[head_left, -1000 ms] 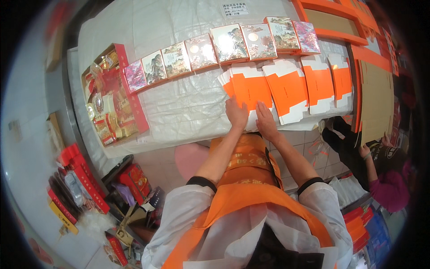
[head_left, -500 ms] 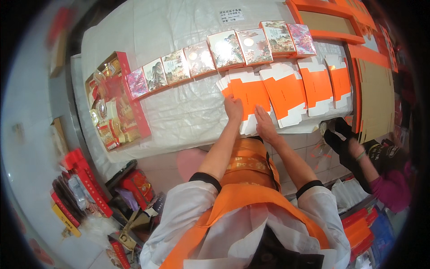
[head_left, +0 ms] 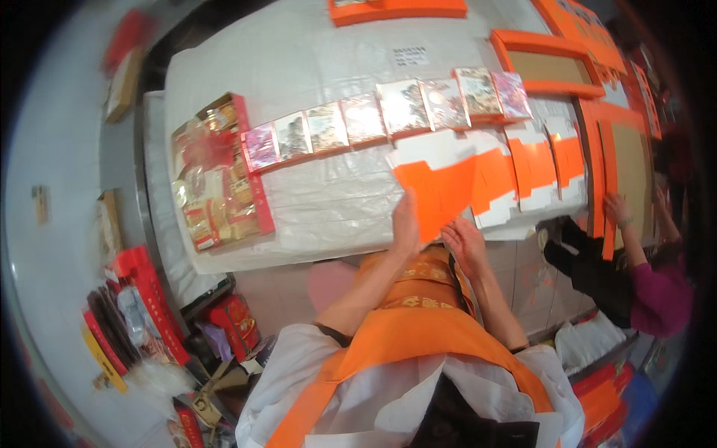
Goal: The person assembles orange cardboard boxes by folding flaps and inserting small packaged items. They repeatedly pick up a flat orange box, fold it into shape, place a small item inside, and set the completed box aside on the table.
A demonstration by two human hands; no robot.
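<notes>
An orange flat carton blank [head_left: 437,196] is lifted off the table in front of me, tilted up. My left hand [head_left: 407,228] is closed on its left edge. At the blank's lower corner, my right hand [head_left: 465,245] has its fingers curled together and pinches the edge. Behind it on the table lie white and orange carton blanks [head_left: 493,179], with more stacks [head_left: 532,164] of the same kind to the right. Beyond these runs a row of printed square boxes [head_left: 401,107] with landscape pictures.
An open red carton [head_left: 258,179] of gold and red packets stands at the table's left. Orange trays [head_left: 549,63] and brown board [head_left: 631,160] lie at the right. A co-worker in a purple sleeve [head_left: 661,295] reaches toward the board. Red packaging [head_left: 149,299] fills the lower left.
A carton blank has come up off its stack into my hands. My right hand has curled from flat to pinching. The co-worker's arms have moved up to the board.
</notes>
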